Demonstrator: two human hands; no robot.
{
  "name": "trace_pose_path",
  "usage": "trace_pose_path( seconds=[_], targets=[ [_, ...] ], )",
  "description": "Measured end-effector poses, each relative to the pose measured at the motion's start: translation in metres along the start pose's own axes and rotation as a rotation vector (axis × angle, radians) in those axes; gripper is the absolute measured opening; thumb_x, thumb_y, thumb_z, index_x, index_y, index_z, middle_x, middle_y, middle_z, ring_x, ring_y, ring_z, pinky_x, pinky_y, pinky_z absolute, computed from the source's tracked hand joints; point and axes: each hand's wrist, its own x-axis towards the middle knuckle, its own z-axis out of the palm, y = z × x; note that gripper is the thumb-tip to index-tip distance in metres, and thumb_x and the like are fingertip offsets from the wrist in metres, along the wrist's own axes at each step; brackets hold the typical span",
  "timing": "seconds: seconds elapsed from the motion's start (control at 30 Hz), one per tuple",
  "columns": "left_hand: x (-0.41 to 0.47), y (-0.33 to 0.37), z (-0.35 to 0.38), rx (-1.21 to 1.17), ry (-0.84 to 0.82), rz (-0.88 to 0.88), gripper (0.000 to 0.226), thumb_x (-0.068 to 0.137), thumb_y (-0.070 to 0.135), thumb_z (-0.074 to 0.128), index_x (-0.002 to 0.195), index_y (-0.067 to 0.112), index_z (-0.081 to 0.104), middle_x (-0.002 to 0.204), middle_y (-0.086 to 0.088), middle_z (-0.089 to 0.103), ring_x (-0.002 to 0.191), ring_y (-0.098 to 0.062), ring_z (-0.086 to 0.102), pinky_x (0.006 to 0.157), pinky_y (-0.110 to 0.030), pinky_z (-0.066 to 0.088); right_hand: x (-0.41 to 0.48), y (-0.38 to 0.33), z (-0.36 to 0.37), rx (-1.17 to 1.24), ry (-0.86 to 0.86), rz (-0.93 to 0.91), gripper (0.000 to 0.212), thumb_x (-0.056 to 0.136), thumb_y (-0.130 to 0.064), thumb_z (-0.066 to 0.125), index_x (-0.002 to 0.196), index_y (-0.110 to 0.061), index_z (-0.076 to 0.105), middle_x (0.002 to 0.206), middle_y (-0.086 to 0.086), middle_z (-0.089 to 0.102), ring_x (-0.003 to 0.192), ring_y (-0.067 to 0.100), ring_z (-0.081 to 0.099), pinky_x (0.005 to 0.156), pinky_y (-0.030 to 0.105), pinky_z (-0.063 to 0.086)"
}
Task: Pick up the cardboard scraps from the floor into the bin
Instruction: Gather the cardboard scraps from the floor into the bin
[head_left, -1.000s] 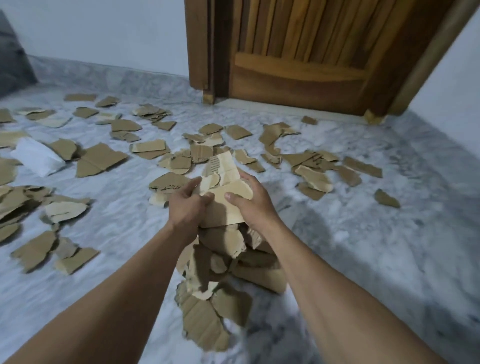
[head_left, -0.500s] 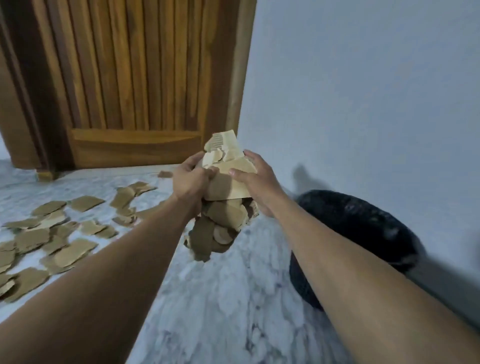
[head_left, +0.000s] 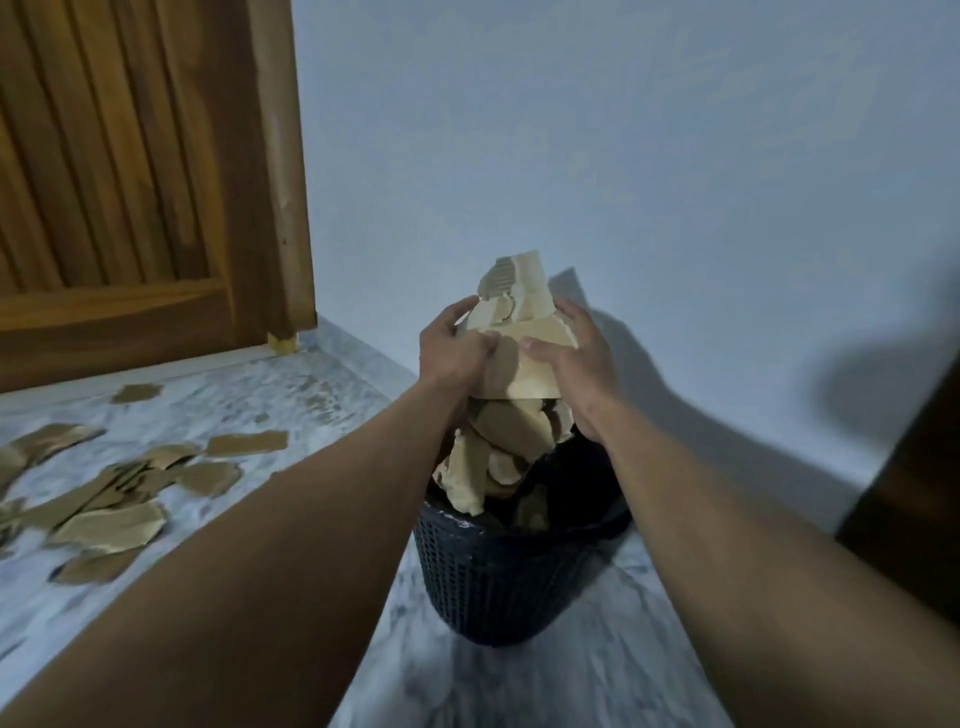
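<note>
Floor: grey-white marble. Loose scraps lie scattered at left. Wooden door at back left; a pale blue wall runs behind the bin, a black mesh basket near that wall. Your left hand and right hand clamp a bundle of cardboard between them, directly above the bin; its lowest pieces reach the rim.

Wooden door, pale wall

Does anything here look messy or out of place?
Yes: torn scraps litter the floor left of the bin. The left hand and right hand grip a loose bundle above it, pieces sagging down.
</note>
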Motion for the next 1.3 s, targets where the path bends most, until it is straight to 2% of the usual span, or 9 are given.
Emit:
trace_pose_path(
  seconds=[0.13,0.3,0.4,0.5,0.6,0.77,0.97,1.17,1.3],
  targets=[
    [0.0,-0.024,0.0,0.153,-0.085,-0.096,0.048,0.082,-0.004,0.074,0.127,0.012,0.067,0.103,-0.007,0.073,0.084,-0.018,0.069,0.074,-0.027,0.058,-0.003,0.02,-0.022,-0.128,-0.06,0.106,0.056,0.089,-0.025,0.077,0.14,-0.028,0.055,0.137,-0.002,0.058,0.11,0.017,0.062,0.088,0.035,0.052],
    [-0.005,-0.038,-0.043,0.374,-0.079,-0.091,0.051,0.07,0.027,0.085,0.118,0.02,0.07,0.106,-0.008,0.075,0.102,-0.025,0.07,0.1,-0.04,0.054,-0.011,0.021,-0.021,-0.32,-0.128,0.178,0.066,0.096,-0.048,0.065,0.154,-0.027,0.042,0.157,-0.001,0.041,0.138,0.024,0.045,0.098,0.033,0.036],
    [-0.005,-0.034,-0.089,0.426,-0.052,-0.042,0.058,0.066,0.037,0.083,0.12,0.021,0.069,0.118,-0.007,0.071,0.106,-0.023,0.068,0.102,-0.038,0.052,-0.016,0.009,0.014,-0.418,-0.177,0.131,0.072,0.095,-0.055,0.062,0.157,-0.03,0.036,0.161,0.002,0.037,0.144,0.027,0.041,0.108,0.039,0.037],
    [0.003,-0.025,-0.153,0.536,0.005,0.029,0.048,0.088,0.033,0.074,0.132,0.018,0.065,0.126,-0.008,0.065,0.112,-0.025,0.063,0.099,-0.036,0.05,-0.021,0.001,0.073,-0.508,-0.231,0.074,0.073,0.096,-0.059,0.059,0.158,-0.032,0.031,0.164,0.001,0.032,0.147,0.025,0.036,0.111,0.039,0.034],
    [0.017,-0.024,-0.236,0.643,0.069,0.051,0.047,0.091,0.039,0.07,0.133,0.02,0.064,0.127,-0.007,0.066,0.115,-0.027,0.063,0.097,-0.036,0.048,-0.024,-0.002,0.151,-0.573,-0.228,-0.024,0.072,0.098,-0.057,0.055,0.159,-0.031,0.029,0.164,0.0,0.028,0.146,0.024,0.037,0.104,0.034,0.034],
    [0.043,-0.044,-0.388,0.791,0.149,-0.04,0.052,0.095,0.047,0.064,0.14,0.021,0.058,0.138,-0.008,0.062,0.123,-0.029,0.06,0.092,-0.035,0.045,-0.024,0.018,0.307,-0.583,-0.217,-0.1,0.068,0.099,-0.053,0.054,0.158,-0.029,0.031,0.161,0.001,0.032,0.143,0.024,0.041,0.11,0.038,0.039],
    [0.057,-0.095,-0.535,1.02,0.221,-0.148,0.084,0.085,0.07,0.062,0.153,0.025,0.04,0.148,-0.016,0.051,0.131,-0.039,0.051,0.103,-0.047,0.047,-0.011,0.086,0.432,-0.693,-0.381,0.182,0.089,0.088,-0.075,0.053,0.161,-0.036,0.02,0.169,0.003,0.02,0.153,0.029,0.026,0.119,0.053,0.031],
    [0.106,-0.176,-0.598,1.144,0.312,-0.208,0.112,0.072,0.096,0.039,0.161,0.033,0.012,0.167,-0.016,0.016,0.155,-0.037,0.004,0.122,-0.063,0.01,0.004,0.205,0.481,-0.976,-0.466,0.326,0.096,0.086,-0.087,0.033,0.163,-0.04,0.002,0.172,0.006,-0.009,0.157,0.03,-0.014,0.119,0.066,-0.006],
    [0.113,-0.24,-0.615,1.312,0.236,-0.24,0.109,0.067,0.104,0.017,0.158,0.049,-0.009,0.171,-0.009,-0.01,0.154,-0.038,-0.016,0.121,-0.063,-0.009,0.028,0.286,0.509,-1.06,-0.433,0.285,0.093,0.086,-0.089,0.018,0.161,-0.041,-0.009,0.171,0.008,-0.016,0.156,0.031,-0.019,0.117,0.069,-0.013]
  ],
)
